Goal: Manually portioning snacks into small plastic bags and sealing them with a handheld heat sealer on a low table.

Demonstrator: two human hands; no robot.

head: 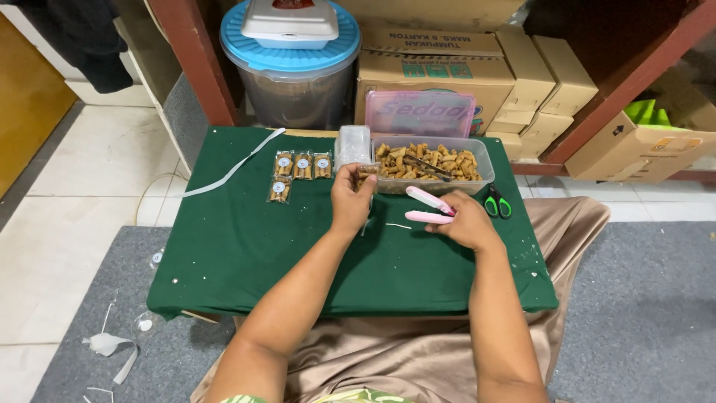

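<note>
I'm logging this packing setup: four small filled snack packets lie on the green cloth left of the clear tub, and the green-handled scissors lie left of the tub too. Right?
Not quite. The head view shows the green-handled scissors lying right of the clear plastic tub of brown snack pieces, near its front corner. The four small filled snack packets do lie on the green cloth left of the tub.

Storeroom: shelved cardboard boxes

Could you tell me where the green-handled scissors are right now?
In the head view, the green-handled scissors lie on the green table cloth near its right edge, just right of the right hand and in front of the clear snack tub.
</note>
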